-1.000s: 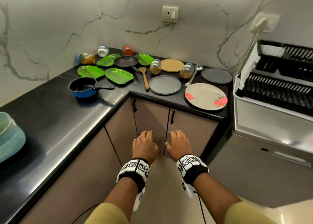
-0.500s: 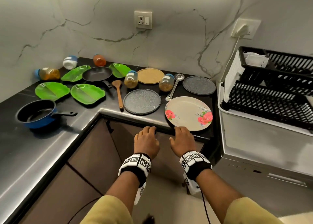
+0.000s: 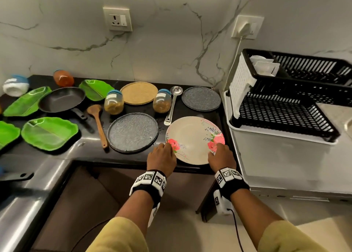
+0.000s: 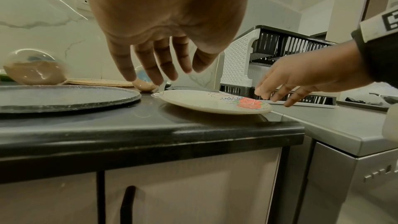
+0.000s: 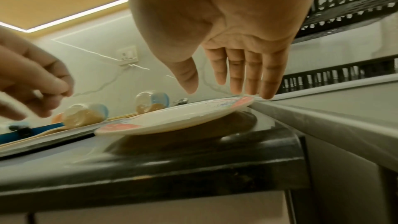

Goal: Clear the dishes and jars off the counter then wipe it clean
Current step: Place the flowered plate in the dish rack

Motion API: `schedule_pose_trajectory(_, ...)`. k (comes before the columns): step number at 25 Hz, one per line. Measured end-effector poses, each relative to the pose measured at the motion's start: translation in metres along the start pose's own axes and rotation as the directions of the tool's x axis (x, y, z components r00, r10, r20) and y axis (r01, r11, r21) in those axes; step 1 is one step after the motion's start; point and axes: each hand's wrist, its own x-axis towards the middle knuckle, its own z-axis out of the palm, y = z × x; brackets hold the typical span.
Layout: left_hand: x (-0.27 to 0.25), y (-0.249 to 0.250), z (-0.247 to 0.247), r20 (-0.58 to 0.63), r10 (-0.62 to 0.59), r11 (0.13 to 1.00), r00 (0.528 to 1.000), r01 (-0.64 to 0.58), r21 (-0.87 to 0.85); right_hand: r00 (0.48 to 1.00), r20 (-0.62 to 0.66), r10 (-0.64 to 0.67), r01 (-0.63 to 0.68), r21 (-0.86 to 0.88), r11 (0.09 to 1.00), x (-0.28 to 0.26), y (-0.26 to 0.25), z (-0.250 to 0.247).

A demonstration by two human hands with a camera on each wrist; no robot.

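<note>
A cream plate with red roses [image 3: 194, 139] lies flat near the front right of the black counter [image 3: 131, 159]. My left hand [image 3: 162, 155] reaches over its left rim with straight, spread fingers [image 4: 150, 67] and nothing in them. My right hand [image 3: 222, 156] is at the right rim, fingers [image 5: 254, 77] straight, with their tips down at the plate's edge [image 5: 243, 100]. Neither hand grips the plate. Further back lie two grey speckled plates [image 3: 132, 132] [image 3: 201, 98], a tan round mat [image 3: 139, 93] and two blue-lidded jars on their sides [image 3: 114, 102] [image 3: 162, 100].
A steel ladle [image 3: 172, 105], a wooden spoon [image 3: 98, 122], a black frying pan [image 3: 62, 99], green leaf plates [image 3: 49, 132], an orange jar [image 3: 63, 78] and a white jar [image 3: 16, 85] crowd the counter's left. A black and white dish rack [image 3: 282, 108] stands on the unit at right.
Both hands have moved forward and up from in front of the cabinet doors to the rose plate's two sides. The head view has come closer and turned right.
</note>
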Motion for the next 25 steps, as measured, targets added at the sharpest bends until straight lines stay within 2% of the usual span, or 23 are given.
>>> schedule_pose_trajectory(4, 0.021, 0.005, 0.007, 0.009, 0.007, 1.000, 1.000, -0.007, -0.017, 0.984, -0.005, 0.179, -0.176, 0.159, 0.972, 0.032, 0.015, 0.001)
schedule_pose_trajectory(8, 0.031, 0.019, 0.011, 0.008, -0.059, 0.998, 0.998, 0.059, -0.027, 0.956, 0.103, 0.274, -0.292, 0.290, 0.911, 0.052, 0.028, 0.003)
schedule_pose_trajectory(13, 0.037, 0.046, 0.008, -0.026, -0.151, 0.988, 0.988, 0.150, -0.021, 0.957, 0.220, 0.188, -0.264, 0.395, 0.880, 0.086, 0.047, 0.007)
schedule_pose_trajectory(16, 0.037, 0.068, 0.006, -0.085, -0.211, 0.977, 0.974, 0.210, -0.021, 0.954, 0.270, 0.128, -0.258, 0.526, 0.810, 0.098, 0.051, 0.001)
schedule_pose_trajectory(19, 0.032, 0.089, 0.005, -0.113, -0.251, 0.968, 0.961, 0.250, -0.025, 0.980, 0.194, 0.037, -0.152, 0.618, 0.771, 0.093, 0.052, -0.027)
schedule_pose_trajectory(25, 0.024, 0.123, -0.005, -0.162, -0.233, 0.972, 0.959, 0.226, -0.062, 0.999, 0.030, 0.037, -0.047, 0.678, 0.733, 0.093, 0.093, -0.069)
